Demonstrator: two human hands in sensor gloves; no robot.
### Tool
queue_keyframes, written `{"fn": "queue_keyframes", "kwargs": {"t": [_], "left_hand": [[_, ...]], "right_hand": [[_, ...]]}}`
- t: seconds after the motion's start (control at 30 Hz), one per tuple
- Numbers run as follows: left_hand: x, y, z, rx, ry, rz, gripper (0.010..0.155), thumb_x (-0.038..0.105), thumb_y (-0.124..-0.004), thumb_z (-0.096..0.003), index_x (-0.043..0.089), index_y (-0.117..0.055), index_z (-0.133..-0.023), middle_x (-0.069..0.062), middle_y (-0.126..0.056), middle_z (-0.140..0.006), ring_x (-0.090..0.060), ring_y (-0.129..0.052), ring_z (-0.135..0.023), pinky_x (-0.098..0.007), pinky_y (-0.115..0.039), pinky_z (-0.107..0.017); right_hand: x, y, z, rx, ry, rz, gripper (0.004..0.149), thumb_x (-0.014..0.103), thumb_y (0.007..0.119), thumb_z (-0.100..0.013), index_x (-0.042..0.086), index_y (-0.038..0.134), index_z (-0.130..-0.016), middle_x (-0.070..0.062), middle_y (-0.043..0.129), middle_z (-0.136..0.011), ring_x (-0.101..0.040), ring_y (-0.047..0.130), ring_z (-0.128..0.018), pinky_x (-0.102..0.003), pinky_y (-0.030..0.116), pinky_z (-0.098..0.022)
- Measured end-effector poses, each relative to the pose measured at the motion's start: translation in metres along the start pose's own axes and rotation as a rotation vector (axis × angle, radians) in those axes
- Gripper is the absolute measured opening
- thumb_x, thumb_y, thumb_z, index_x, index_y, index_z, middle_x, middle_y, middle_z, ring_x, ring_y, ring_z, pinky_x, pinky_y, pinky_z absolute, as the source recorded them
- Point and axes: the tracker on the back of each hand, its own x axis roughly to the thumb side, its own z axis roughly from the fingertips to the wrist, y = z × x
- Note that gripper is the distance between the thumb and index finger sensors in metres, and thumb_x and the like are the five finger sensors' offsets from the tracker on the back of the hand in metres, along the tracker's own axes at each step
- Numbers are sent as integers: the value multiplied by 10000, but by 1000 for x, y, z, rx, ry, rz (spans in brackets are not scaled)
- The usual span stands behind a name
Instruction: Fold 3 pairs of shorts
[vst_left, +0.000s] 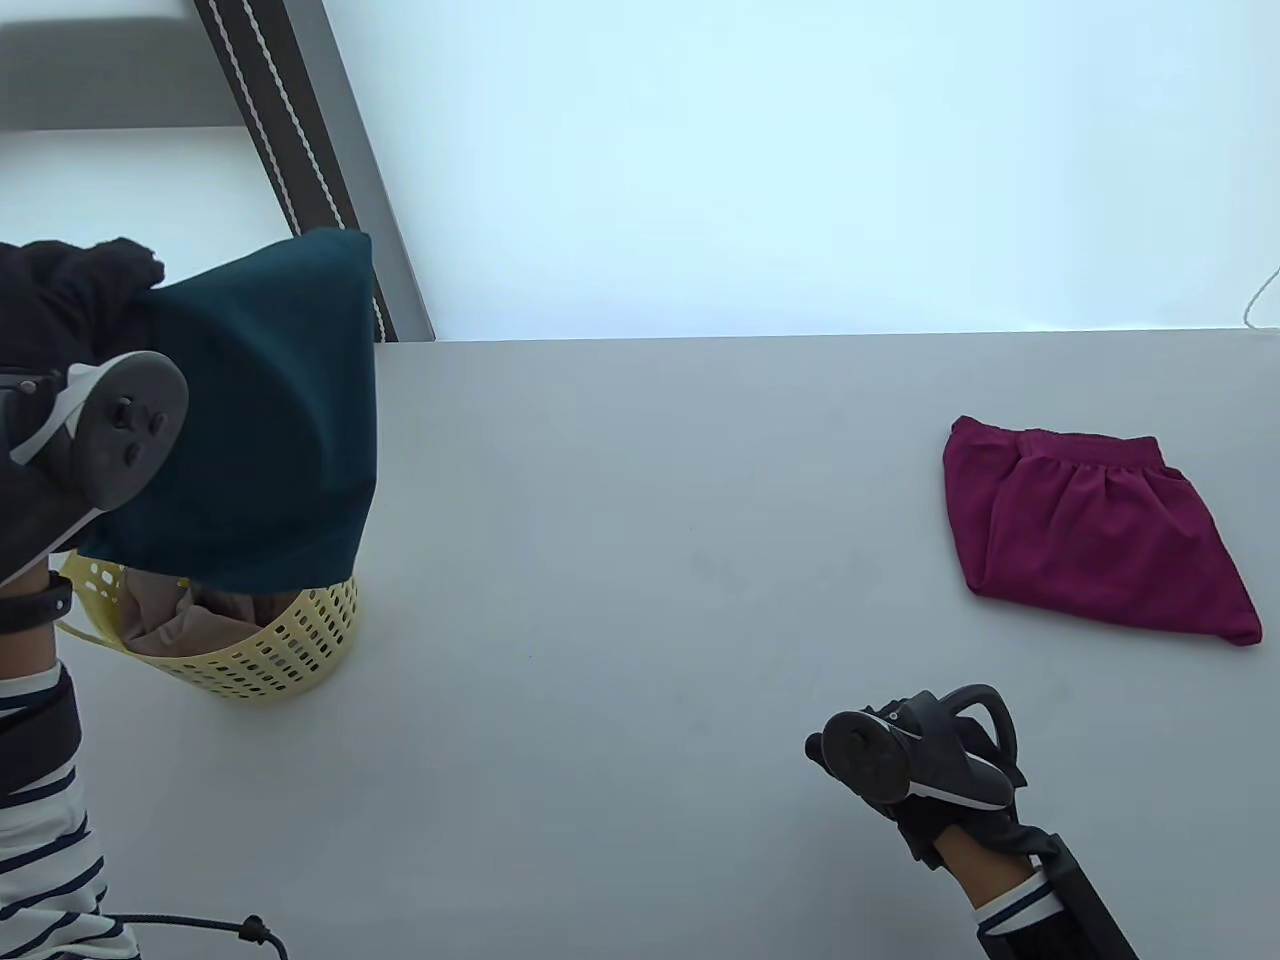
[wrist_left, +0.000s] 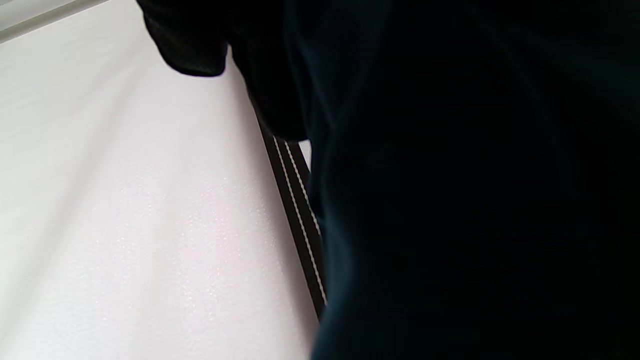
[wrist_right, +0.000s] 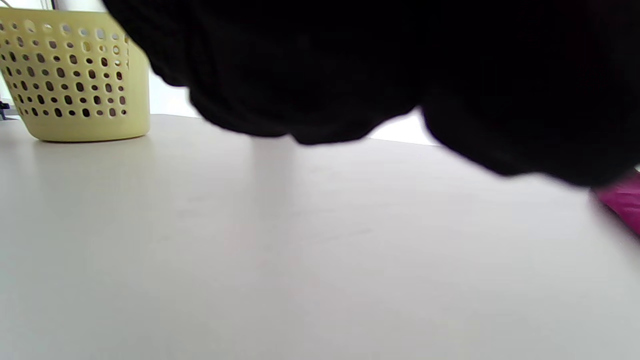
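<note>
Your left hand (vst_left: 70, 290) is nearest the table camera, raised high at the left edge, its gloved fingers pinching the top of the teal shorts (vst_left: 265, 420). From that pinch the cloth hangs in 1 loose drape over the yellow basket (vst_left: 290, 640), which stands on the table (vst_left: 640, 600) with some beige fabric (vst_left: 165, 615) still inside. In the left wrist view the dark cloth fills the right side, so the exact finger hold is hard to read there.

Soft and light, the teal shorts will likely sag and twist from a single grip. Judging by the drape, you would do best to take the waistband at its 2 corners so the fabric opens flat before it goes down.

Your right hand (vst_left: 935, 790) sits low near the table's front edge, well apart from the basket. Its tracker hides the fingers from above, and the right wrist view shows only a dark blur, so you cannot tell whether they are curled or straight; nothing appears held.

Folded magenta shorts (vst_left: 1090, 530) lie at the far right, beyond that hand.
</note>
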Motion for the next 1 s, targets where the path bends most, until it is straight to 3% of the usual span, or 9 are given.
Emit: {"fn": "queue_keyframes", "kwargs": {"t": [0.1, 0.2, 0.27, 0.43, 0.53, 0.6, 0.7, 0.9, 1.0], "left_hand": [[21, 14, -4, -48, -80, 400, 338, 436, -688, -499, 356, -770, -818, 122, -988, -637, -153, -998, -614, -549, -724, -733], [49, 1, -13, -150, -158, 508, 345, 445, -683, -500, 351, -774, -819, 130, -993, -621, -141, -1008, -595, -542, -745, -719], [72, -23, -21, -285, -185, 551, 348, 443, -686, -501, 338, -782, -819, 125, -1000, -613, -145, -1013, -583, -545, -752, -710], [158, -138, -10, -823, -219, 508, 443, 414, -670, -521, 260, -712, -934, 54, -971, -780, -195, -1007, -674, -571, -731, -695], [192, -181, 11, -862, -233, 319, 679, 423, -615, -520, 141, -397, -1097, -152, -757, -1078, -294, -941, -860, -603, -694, -708], [213, -194, 33, -760, -337, 205, 814, 473, -584, -504, 175, -105, -1091, -283, -533, -1173, -360, -842, -961, -629, -641, -734], [238, -193, 82, -618, -753, 56, 1007, 631, -499, -420, 106, 137, -997, -351, -204, -1182, -459, -626, -1077, -662, -532, -768], [269, -225, 210, -689, -1333, -240, 1103, 728, -404, -293, 85, 210, -947, -356, -37, -1149, -536, -441, -1112, -693, -431, -774], [274, -250, 253, -750, -1384, -280, 1004, 688, -382, -368, 98, 137, -992, -310, -163, -1165, -546, -417, -1089, -727, -396, -738]], "right_hand": [[-1, -4, 1, -21, 4, -6, 397, 474, 668, -461, 175, 919, -392, -16, 947, -154, -195, 977, -46, -415, 836, -138], [-3, -5, 2, -29, 9, -5, 397, 473, 668, -460, 174, 920, -393, -17, 948, -155, -195, 978, -47, -415, 837, -137], [-3, -5, 2, -29, 14, -3, 397, 473, 668, -461, 174, 920, -395, -18, 950, -158, -196, 979, -49, -415, 837, -139], [-5, -3, 2, -4, 28, 1, 399, 472, 667, -462, 171, 921, -402, -20, 954, -164, -198, 984, -55, -417, 839, -142], [-7, -3, 2, 6, 36, 5, 398, 471, 666, -462, 170, 921, -406, -21, 956, -169, -200, 987, -59, -418, 840, -145], [-8, -3, 3, 6, 39, 9, 398, 471, 666, -462, 171, 921, -407, -21, 958, -172, -200, 989, -63, -418, 841, -146], [-8, -5, 3, 2, 40, 6, 398, 470, 665, -462, 170, 921, -410, -23, 960, -174, -201, 991, -64, -419, 842, -147], [-8, -3, 2, 21, 29, -2, 400, 470, 664, -463, 168, 921, -414, -25, 961, -180, -204, 993, -69, -422, 841, -151], [-7, -1, 2, 33, 24, -6, 400, 469, 664, -464, 167, 921, -416, -26, 962, -182, -206, 994, -73, -423, 841, -153]]}}
